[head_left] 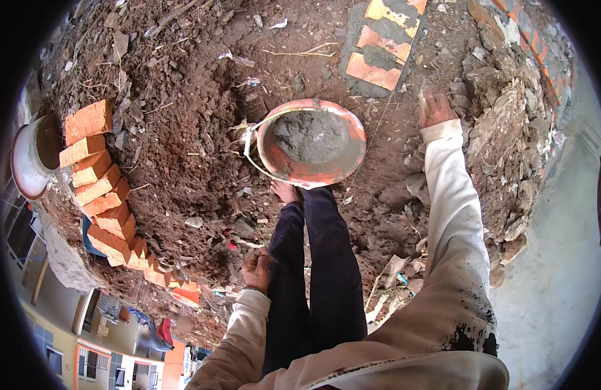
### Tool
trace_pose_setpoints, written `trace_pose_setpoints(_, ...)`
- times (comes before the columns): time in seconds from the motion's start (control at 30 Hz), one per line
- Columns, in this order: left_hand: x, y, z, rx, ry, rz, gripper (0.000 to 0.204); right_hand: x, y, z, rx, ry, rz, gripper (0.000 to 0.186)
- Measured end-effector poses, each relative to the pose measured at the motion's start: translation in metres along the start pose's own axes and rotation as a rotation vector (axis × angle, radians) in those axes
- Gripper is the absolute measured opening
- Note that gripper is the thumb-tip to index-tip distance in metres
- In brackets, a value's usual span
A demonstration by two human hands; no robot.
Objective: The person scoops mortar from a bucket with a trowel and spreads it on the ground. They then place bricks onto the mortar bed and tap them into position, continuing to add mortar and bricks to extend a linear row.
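Note:
Between my feet and the brickwork stands an orange bucket [269, 153] with wet grey mortar [310, 135] inside and its pale handle lowered to the left side. My right hand [437, 109] reaches out over the soil to the right of the bucket, beyond a thin taut string [386, 107]. Its fingers point away from me and look apart, with nothing visible in them. My left hand [256, 268] is beside my left knee, its fingers curled in; what they hold, if anything, is hidden. Several orange bricks [372, 70] lie in grey mortar at the far end of the string.
Loose orange bricks [105, 188] form a curved row at the left, near a pale round container [30, 162]. Heaped soil and stones [508, 130] border a grey concrete surface [547, 279] at the right. Building fronts [99, 354] appear at the lower left.

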State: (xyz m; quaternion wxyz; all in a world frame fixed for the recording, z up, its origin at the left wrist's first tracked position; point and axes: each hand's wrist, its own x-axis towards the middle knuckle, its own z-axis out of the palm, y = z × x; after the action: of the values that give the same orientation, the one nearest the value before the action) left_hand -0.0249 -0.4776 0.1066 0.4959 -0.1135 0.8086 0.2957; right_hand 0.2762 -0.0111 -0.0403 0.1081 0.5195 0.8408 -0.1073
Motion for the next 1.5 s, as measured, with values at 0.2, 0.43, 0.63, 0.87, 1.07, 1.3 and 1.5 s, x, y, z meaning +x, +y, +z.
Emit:
trace_pose_setpoints(0.2, 0.017, 0.009, 0.013, -0.023, -0.093, 0.082, 0.014, 0.013, -0.012, 0.016, -0.151, -0.267, 0.162, 0.049)
trace_pose_setpoints(0.43, 0.014, 0.009, 0.015, -0.052, -0.053, 0.019, 0.010, 0.008, 0.015, 0.022, -0.200, -0.333, 0.234, 0.055)
trace_pose_setpoints(0.63, 0.014, 0.010, 0.007, 0.040, -0.010, -0.016, 0.010, 0.004, -0.002, -0.002, -0.131, -0.232, 0.127, 0.048)
trace_pose_setpoints(0.87, 0.020, 0.018, 0.006, 0.043, -0.002, -0.005, 0.012, 0.026, -0.003, 0.003, -0.220, -0.371, 0.134, 0.055)
trace_pose_setpoints(1.07, 0.025, 0.013, -0.001, 0.066, 0.025, -0.005, 0.013, 0.023, 0.010, 0.001, -0.280, -0.365, 0.102, 0.052)
trace_pose_setpoints(1.3, 0.027, 0.023, 0.003, 0.105, -0.004, -0.019, 0.010, 0.037, -0.011, 0.012, -0.122, -0.381, 0.105, 0.050)
trace_pose_setpoints(1.5, 0.039, 0.007, -0.001, 0.058, -0.054, 0.139, 0.015, 0.055, -0.039, 0.000, -0.140, -0.390, 0.039, 0.050)
